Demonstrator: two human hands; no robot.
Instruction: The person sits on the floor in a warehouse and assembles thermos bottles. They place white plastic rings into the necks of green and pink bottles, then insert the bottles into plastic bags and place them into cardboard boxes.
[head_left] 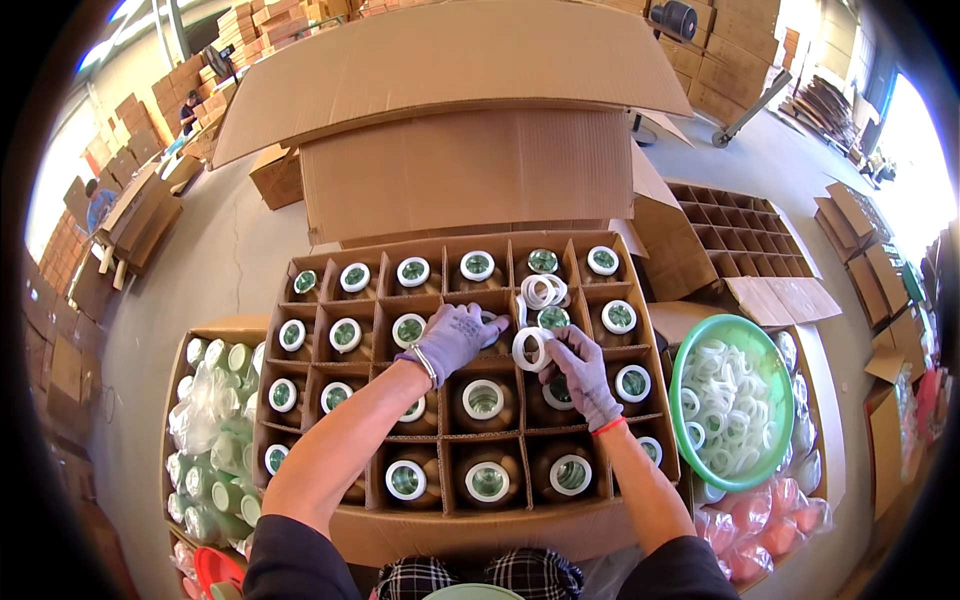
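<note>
A divided cardboard box (400,525) stands before me, with a glass jar (487,482) in each of many compartments. Most jar mouths carry a white ring, while a few, such as the jar at the back left (304,282), show bare green-tinted glass. My left hand (458,340), in a grey glove, is closed with its fingers around a jar mouth in the second row from the back. In its grey glove, my right hand (582,378) pinches a white ring (531,349). Just behind it, several loose white rings (543,291) lie stacked over the dividers.
A green basin (683,420) full of white rings stands at the right. Boxes of pale green containers (230,450) and wrapped pink items (765,525) flank me. Tall cardboard flaps (465,175) rise behind the jars. Another divided box (740,230) lies at the back right.
</note>
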